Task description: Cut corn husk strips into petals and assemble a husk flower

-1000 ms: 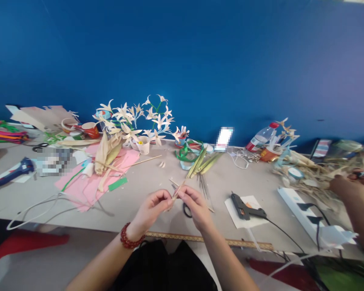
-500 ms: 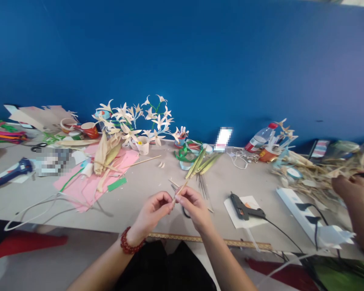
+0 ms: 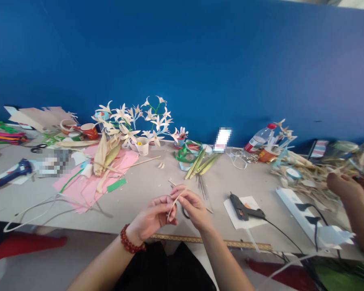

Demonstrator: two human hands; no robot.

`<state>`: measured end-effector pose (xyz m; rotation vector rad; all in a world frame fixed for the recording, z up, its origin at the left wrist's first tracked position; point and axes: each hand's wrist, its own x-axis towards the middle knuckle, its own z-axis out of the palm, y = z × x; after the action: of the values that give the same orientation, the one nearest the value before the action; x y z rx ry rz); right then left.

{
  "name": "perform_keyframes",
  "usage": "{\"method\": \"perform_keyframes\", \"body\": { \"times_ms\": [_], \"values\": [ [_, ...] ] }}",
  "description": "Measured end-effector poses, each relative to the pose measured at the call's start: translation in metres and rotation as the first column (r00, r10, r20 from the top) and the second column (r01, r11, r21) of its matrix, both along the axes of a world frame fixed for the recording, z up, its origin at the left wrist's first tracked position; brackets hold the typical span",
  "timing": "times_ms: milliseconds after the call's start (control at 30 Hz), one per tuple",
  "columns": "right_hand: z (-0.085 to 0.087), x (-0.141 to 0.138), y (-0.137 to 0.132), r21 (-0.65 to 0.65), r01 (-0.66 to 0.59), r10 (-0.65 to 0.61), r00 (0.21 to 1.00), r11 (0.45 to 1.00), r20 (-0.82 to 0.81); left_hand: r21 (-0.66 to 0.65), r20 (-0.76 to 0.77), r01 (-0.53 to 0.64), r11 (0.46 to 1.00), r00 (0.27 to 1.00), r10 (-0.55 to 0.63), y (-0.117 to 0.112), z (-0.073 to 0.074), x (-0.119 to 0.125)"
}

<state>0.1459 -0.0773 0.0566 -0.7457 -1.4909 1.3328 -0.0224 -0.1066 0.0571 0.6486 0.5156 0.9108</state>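
Note:
A thin, pale strip of corn husk is pinched between my two hands above the table's front part. My left hand, with a red bead bracelet at the wrist, holds its lower part with fingers curled. Closer to the upper end, my right hand grips it between thumb and fingers. Behind the hands lie thin dark wires and greenish husk strips. A dark scissor handle is partly covered by my right hand. Three small pale pieces rest farther back.
A black glue gun lies on white paper right of my hands, near a power strip. At left are pink paper, corn husks and a blue glue gun. Husk flowers stand behind. Another person's hand works at right.
My left fingers have shifted and turned along the husk strip, which now shows more steeply and curved between my hands. The other person's hand at right has moved slightly left.

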Motion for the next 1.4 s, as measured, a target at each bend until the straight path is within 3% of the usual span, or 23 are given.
{"method": "perform_keyframes", "body": {
  "times_ms": [133, 233, 500, 667, 767, 833, 900, 967, 1033, 1100, 1267, 1333, 1400],
  "values": [
    [-0.006, -0.002, -0.003, -0.099, 0.016, -0.029, 0.992, 0.995, -0.123, 0.218, -0.246, -0.173, 0.961, 0.943, 0.225, -0.002, 0.002, 0.002],
    [-0.005, -0.003, -0.006, -0.109, -0.004, -0.011, 0.990, 0.994, -0.139, 0.334, -0.361, -0.204, 0.920, 0.874, 0.325, -0.003, 0.004, 0.003],
    [0.000, -0.005, -0.009, -0.252, -0.038, -0.009, 0.983, 0.967, -0.181, 0.395, -0.379, -0.177, 0.901, 0.862, 0.336, -0.002, 0.004, 0.004],
    [-0.006, -0.008, -0.008, -0.283, 0.061, -0.115, 0.977, 0.957, -0.179, 0.370, -0.410, -0.188, 0.910, 0.846, 0.341, -0.001, -0.002, 0.005],
    [-0.013, 0.003, -0.005, -0.253, 0.188, -0.212, 0.974, 0.949, -0.073, 0.363, -0.433, -0.204, 0.909, 0.827, 0.358, 0.001, -0.002, 0.003],
    [-0.021, 0.015, -0.004, -0.164, 0.276, -0.249, 0.954, 0.947, 0.168, 0.350, -0.437, -0.230, 0.908, 0.817, 0.376, 0.003, -0.002, 0.000],
    [-0.031, 0.026, -0.006, 0.024, 0.305, -0.274, 0.814, 0.952, 0.513, 0.343, -0.434, -0.259, 0.903, 0.809, 0.397, 0.005, -0.003, -0.003],
    [-0.041, 0.034, -0.011, 0.237, 0.270, -0.353, 0.562, 0.933, 0.748, 0.339, -0.428, -0.283, 0.897, 0.803, 0.415, 0.007, -0.005, -0.005],
    [-0.049, 0.038, -0.017, 0.358, 0.203, -0.410, 0.357, 0.911, 0.840, 0.329, -0.410, -0.305, 0.894, 0.806, 0.426, 0.009, -0.008, -0.005],
    [-0.052, 0.039, -0.021, 0.393, 0.153, -0.420, 0.236, 0.907, 0.876, 0.307, -0.374, -0.326, 0.894, 0.823, 0.428, 0.010, -0.009, -0.004],
    [-0.045, 0.041, -0.023, 0.349, 0.117, -0.362, 0.116, 0.930, 0.925, 0.252, -0.290, -0.352, 0.902, 0.861, 0.417, 0.013, -0.011, -0.003],
    [-0.043, 0.044, -0.022, 0.317, 0.145, -0.336, 0.133, 0.937, 0.933, 0.244, -0.278, -0.358, 0.901, 0.865, 0.419, 0.013, -0.012, -0.003],
    [-0.043, 0.048, -0.021, 0.269, 0.215, -0.316, 0.227, 0.939, 0.921, 0.248, -0.277, -0.363, 0.898, 0.862, 0.425, 0.013, -0.014, -0.003]
  ]
}}
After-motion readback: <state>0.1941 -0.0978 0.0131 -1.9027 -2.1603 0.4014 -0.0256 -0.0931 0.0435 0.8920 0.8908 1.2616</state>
